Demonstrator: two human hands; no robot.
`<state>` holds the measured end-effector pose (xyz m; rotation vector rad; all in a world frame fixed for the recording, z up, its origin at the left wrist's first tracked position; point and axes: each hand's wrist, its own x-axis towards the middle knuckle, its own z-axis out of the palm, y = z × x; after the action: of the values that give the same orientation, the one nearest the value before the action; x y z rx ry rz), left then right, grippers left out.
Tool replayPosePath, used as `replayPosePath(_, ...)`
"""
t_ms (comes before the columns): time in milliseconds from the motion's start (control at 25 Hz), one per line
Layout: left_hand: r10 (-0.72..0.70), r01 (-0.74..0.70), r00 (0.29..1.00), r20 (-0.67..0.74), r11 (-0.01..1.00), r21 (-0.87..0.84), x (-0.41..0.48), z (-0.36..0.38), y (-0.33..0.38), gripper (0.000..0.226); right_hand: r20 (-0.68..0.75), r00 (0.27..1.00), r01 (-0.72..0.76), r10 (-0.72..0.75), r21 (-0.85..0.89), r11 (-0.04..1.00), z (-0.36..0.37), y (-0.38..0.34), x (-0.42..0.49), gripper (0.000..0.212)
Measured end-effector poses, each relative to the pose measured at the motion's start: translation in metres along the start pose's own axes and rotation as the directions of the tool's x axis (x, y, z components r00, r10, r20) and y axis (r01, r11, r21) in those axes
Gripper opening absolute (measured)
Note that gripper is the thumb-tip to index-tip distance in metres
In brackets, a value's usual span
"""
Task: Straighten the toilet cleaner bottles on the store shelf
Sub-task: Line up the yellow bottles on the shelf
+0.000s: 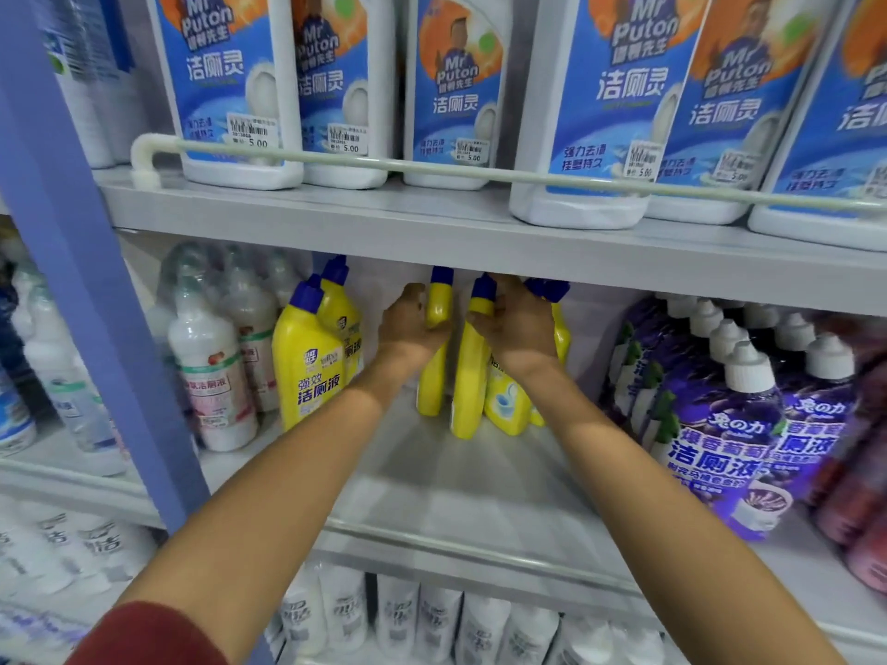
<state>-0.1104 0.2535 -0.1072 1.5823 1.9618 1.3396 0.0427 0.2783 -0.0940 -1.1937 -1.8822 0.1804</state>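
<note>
Left hand (pixel 410 326) grips left yellow bottle (pixel 429 393) by its neck; right hand (pixel 518 324) grips right yellow bottle (pixel 468 386) likewise. The 2 stand edge-on, probably held for turning label-forward.

Both arms stretched forward, bare forearms converging, left hand (pixel 412 324) palm turned inward, fingers curled round the neck of a yellow bottle (pixel 437 307), right hand (pixel 517 321) close beside it, gripping the neck of a second yellow bottle (pixel 473 376), red sleeve (pixel 158 635) on left upper arm
</note>
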Motion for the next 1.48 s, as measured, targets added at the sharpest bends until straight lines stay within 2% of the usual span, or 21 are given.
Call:
replayPosePath(80, -0.014, 0.014, 1.0, -0.017, 1.0, 0.003, 0.01, 0.011, -0.002, 0.052, -0.007, 1.0, 0.015, -0.014, 0.033, 0.999, -0.002, 0.004, -0.006, 0.048)
replayPosePath(200, 0.058, -0.057, 0.998, 0.01, 0.996, -0.068, 0.013, 0.004, -0.015, 0.058, -0.002, 1.0, 0.008, -0.007, 0.076, 0.997, -0.003, 0.011, -0.01, 0.049)
replayPosePath(360, 0.157, -0.136, 0.981, 0.113, 0.975, -0.174, -0.001, -0.028, -0.032, 0.053, 0.031, 0.997, -0.077, 0.075, 0.094, 0.993, 0.004, 0.005, -0.012, 0.044)
replayPosePath(480, 0.196, -0.15, 0.966, 0.166, 0.955, -0.254, -0.026, -0.051, -0.04, 0.049, 0.075, 0.984, -0.166, 0.161, 0.068, 0.984, 0.018, -0.001, -0.024, 0.049)
replayPosePath(560, 0.202, -0.14, 0.959, 0.201, 0.948, -0.285, -0.036, -0.065, -0.046, 0.049, 0.098, 0.978, -0.192, 0.183, 0.09, 0.977, 0.019, 0.004, -0.029, 0.04)
replayPosePath(600, 0.199, -0.131, 0.956, 0.215, 0.947, -0.294, -0.04, -0.072, -0.046, 0.05, 0.148, 0.973, -0.195, 0.175, 0.135, 0.972, 0.015, 0.009, -0.027, 0.039)
replayPosePath(720, 0.149, -0.076, 0.962, 0.227, 0.951, -0.299, -0.047, -0.078, -0.05, 0.049, 0.388, 0.919, -0.213, 0.069, 0.343, 0.915, -0.003, 0.021, -0.024, 0.067)
replayPosePath(800, 0.101, -0.036, 0.971, 0.216, 0.957, -0.287, -0.051, -0.076, -0.056, 0.042, 0.428, 0.903, -0.208, 0.025, 0.387, 0.898, -0.009, 0.028, -0.029, 0.068)
replayPosePath(920, 0.096, -0.04, 0.974, 0.203, 0.964, -0.264, -0.057, -0.068, -0.063, 0.038, 0.357, 0.932, -0.215, 0.069, 0.387, 0.897, -0.01, 0.031, -0.043, 0.059)
replayPosePath(1040, 0.155, -0.128, 0.977, 0.148, 0.975, -0.18, -0.058, -0.063, -0.066, 0.044, 0.242, 0.967, -0.149, 0.079, 0.286, 0.947, -0.01, 0.02, -0.055, 0.049)
replayPosePath(1120, 0.166, -0.142, 0.974, 0.153, 0.978, -0.156, -0.057, -0.062, -0.065, 0.047, 0.236, 0.971, -0.102, 0.041, 0.252, 0.962, -0.009, 0.013, -0.052, 0.051)
replayPosePath(1240, 0.147, -0.108, 0.967, 0.209, 0.977, -0.185, -0.052, -0.065, -0.065, 0.038, 0.389, 0.917, -0.116, -0.089, 0.473, 0.873, -0.013, 0.013, -0.036, 0.058)
replayPosePath(1320, 0.14, -0.096, 0.967, 0.213, 0.975, -0.203, -0.05, -0.065, -0.066, 0.038, 0.398, 0.914, -0.171, -0.079, 0.555, 0.814, -0.017, 0.012, -0.024, 0.056)
replayPosePath(1360, 0.15, -0.113, 0.971, 0.184, 0.974, -0.199, -0.051, -0.063, -0.066, 0.041, 0.343, 0.939, -0.17, -0.02, 0.516, 0.84, -0.015, 0.008, -0.022, 0.054)
replayPosePath(1480, 0.192, -0.175, 0.979, 0.075, 0.966, -0.192, -0.053, -0.054, -0.069, 0.049, 0.089, 0.986, -0.157, 0.14, 0.223, 0.962, 0.006, -0.007, -0.03, 0.06)
